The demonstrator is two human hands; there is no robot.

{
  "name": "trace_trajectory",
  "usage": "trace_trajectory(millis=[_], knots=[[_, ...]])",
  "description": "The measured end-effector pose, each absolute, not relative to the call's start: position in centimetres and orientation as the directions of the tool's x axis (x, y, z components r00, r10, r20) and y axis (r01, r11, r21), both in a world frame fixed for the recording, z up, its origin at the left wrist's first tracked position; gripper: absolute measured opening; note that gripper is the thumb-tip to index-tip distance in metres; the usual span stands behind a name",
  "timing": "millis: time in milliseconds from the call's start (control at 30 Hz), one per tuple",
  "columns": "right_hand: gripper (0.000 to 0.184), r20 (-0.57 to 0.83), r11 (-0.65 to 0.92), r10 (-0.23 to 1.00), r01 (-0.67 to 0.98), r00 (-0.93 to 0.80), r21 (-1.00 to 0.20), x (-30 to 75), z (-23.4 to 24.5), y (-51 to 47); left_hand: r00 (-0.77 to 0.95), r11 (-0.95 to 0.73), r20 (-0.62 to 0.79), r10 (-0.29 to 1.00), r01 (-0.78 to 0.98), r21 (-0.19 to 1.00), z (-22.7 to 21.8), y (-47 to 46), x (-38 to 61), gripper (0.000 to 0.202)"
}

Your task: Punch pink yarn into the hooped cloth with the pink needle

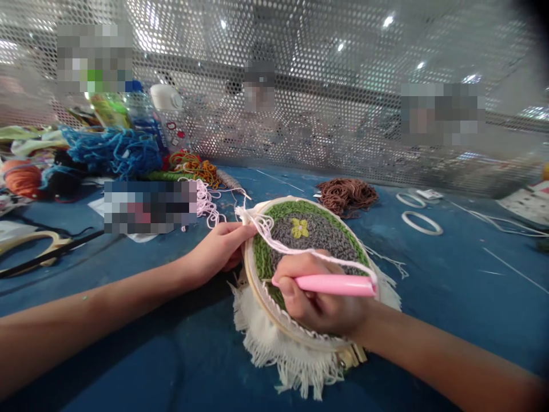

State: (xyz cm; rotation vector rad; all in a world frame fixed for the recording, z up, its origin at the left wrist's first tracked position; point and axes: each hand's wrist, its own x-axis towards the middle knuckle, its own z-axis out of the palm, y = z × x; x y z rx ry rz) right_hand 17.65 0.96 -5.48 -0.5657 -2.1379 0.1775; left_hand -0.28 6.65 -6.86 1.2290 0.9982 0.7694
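Observation:
My left hand is closed on the left rim of a round wooden embroidery hoop, with some pale yarn beside its fingertips. Fringed white cloth hangs out below the hoop. The stretched fabric carries green and grey loops of yarn around a yellow flower. Gripped like a pen in my right hand is a pink punch needle, its tip at the lower left of the fabric. Pale pink yarn runs from its back end across the work towards my left hand. My right hand hides the lower fabric.
A brown yarn bundle and white rings lie beyond the hoop on the blue table. At the left are blue yarn, an orange yarn ball, bottles and scissors. A perforated metal screen stands behind.

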Motion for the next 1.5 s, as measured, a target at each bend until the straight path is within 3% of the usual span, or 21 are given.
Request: trace_trajectory(millis=[67, 167, 233, 400, 567, 800, 933, 1100, 1233, 1500], knots=[[0.011, 0.634, 0.853, 0.521, 0.345, -0.571, -0.391, 17.3, -5.3, 1.3, 0.386, 0.196, -0.196, 0.901, 0.039, 0.98, -6.9, 6.6, -0.2, 0.037], [0.019, 0.42, 0.719, 0.665, 0.377, -0.618, -0.584, 16.9, -5.2, 1.7, 0.382, 0.19, -0.186, 0.905, 0.026, 0.981, -6.8, 6.4, -0.2, 0.037], [0.016, 0.367, 0.647, 0.71, 0.351, -0.601, -0.677, 16.8, -5.4, 1.9, 0.383, 0.191, -0.186, 0.905, 0.025, 0.981, -6.8, 6.3, -0.1, 0.035], [0.016, 0.521, 0.594, 0.756, 0.081, -0.397, -0.801, 17.1, -6.9, 2.0, 0.387, 0.193, -0.192, 0.902, 0.035, 0.98, -6.4, 6.4, -0.1, 0.035], [0.014, 0.527, 0.514, 0.815, -0.117, -0.243, -0.849, 17.0, -7.5, 1.9, 0.388, 0.206, -0.206, 0.898, 0.041, 0.978, -6.4, 6.4, -0.1, 0.034], [0.013, 0.564, 0.548, 0.796, -0.132, -0.22, -0.826, 17.1, -7.4, 1.8, 0.395, 0.19, -0.189, 0.899, 0.038, 0.981, -6.4, 6.4, 0.0, 0.033], [0.014, 0.578, 0.588, 0.781, -0.029, -0.236, -0.808, 17.2, -7.1, 1.8, 0.395, 0.197, -0.197, 0.897, 0.04, 0.98, -6.5, 6.4, 0.0, 0.034], [0.012, 0.647, 0.714, 0.689, 0.151, -0.328, -0.684, 17.4, -6.3, 1.7, 0.366, 0.201, -0.214, 0.906, 0.072, 0.977, -6.5, 6.4, 0.2, 0.03], [0.005, 0.626, 0.723, 0.688, 0.275, -0.367, -0.634, 17.5, -6.0, 1.7, 0.349, 0.186, -0.213, 0.913, 0.108, 0.977, -6.4, 6.4, 0.3, 0.032], [0.006, 0.729, 0.833, 0.552, 0.299, -0.405, -0.465, 17.4, -5.8, 1.4, 0.378, 0.164, -0.186, 0.907, 0.089, 0.982, -6.6, 6.5, 0.2, 0.032]])
